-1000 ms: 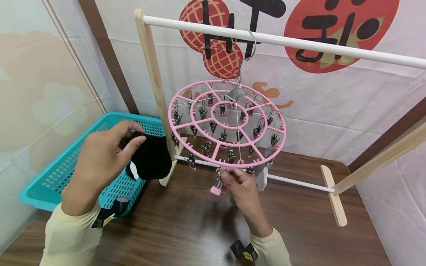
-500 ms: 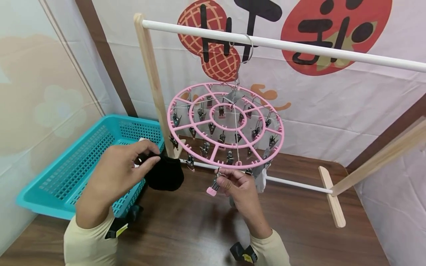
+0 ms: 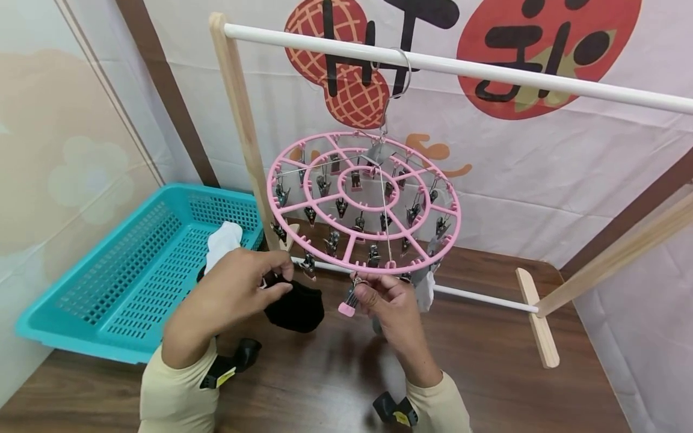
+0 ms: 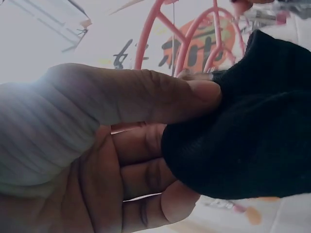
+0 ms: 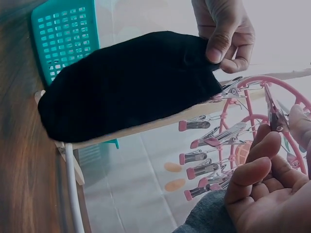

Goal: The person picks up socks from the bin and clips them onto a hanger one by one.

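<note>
My left hand (image 3: 238, 294) pinches a black sock (image 3: 296, 308) at its opening between thumb and fingers. The sock hangs flat, toe down, as the right wrist view shows it whole. Beside it, under the near rim of a round pink clip hanger (image 3: 296, 206), my right hand (image 3: 395, 307) grips a metal clip with pink tips (image 3: 347, 308). Its tips point toward the sock, with a gap between them in the head view. Several other clips (image 5: 195, 157) dangle from the hanger. A grey and white sock (image 3: 426, 291) hangs behind my right hand.
Left of the rack stands a turquoise basket (image 3: 81, 346) with a white sock (image 3: 223, 240) at its inner right side. The hanger hooks over a white bar (image 3: 487, 73) on wooden posts. A lower white rail (image 3: 487, 299) and a wooden foot (image 3: 536, 322) stand behind.
My left hand has carried the black sock rightward from over the basket toward the clip, uncovering the white sock there. The right hand stays on its clip.
</note>
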The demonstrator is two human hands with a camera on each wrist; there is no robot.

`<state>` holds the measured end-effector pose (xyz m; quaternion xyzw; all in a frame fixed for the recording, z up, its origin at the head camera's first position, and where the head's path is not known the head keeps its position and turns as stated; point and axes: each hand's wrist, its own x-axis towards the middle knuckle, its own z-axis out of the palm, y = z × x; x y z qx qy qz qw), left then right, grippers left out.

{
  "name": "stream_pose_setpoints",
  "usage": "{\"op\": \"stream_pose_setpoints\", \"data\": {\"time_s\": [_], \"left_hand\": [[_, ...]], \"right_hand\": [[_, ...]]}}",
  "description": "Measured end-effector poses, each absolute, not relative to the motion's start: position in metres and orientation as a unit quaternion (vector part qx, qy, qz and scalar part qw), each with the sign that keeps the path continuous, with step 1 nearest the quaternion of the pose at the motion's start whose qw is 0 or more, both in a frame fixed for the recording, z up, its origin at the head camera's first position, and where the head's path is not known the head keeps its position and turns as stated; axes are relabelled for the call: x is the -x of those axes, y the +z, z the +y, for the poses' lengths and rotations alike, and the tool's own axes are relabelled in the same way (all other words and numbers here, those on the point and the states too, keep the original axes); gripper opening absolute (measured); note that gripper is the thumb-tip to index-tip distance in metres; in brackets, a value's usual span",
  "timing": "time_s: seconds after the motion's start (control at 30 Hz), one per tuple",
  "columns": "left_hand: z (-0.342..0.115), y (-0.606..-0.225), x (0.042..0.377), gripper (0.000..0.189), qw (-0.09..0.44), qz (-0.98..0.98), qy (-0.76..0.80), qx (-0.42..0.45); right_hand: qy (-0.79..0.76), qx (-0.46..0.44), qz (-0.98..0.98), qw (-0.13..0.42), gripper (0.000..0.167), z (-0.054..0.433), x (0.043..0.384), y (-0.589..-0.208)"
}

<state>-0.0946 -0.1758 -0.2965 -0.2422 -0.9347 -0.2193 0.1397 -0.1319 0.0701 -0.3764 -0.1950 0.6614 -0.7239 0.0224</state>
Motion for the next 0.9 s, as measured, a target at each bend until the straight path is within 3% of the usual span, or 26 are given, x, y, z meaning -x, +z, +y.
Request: {"op": "stream_pose_setpoints", "data": {"time_s": [0.37, 0.57, 0.9], "left_hand": [[-0.158, -0.304, 0.102, 0.027, 0.083, -0.937, -0.234, 0.246], [-0.149, -0.307, 0.105, 0.020, 0.070, -0.936, -0.246, 0.240], [-0.136, -0.314, 0.107, 0.018, 0.048, -0.957, -0.205, 0.200]], "right_hand": [[-0.724, 0.197, 0.661, 0.009, 0.021, 0.066, 0.131, -0.376], [-0.724, 0.193, 0.662, -0.007, 0.021, 0.066, 0.131, -0.376], [-0.716, 0.207, 0.664, -0.068, 0.019, 0.065, 0.129, -0.379]]}}
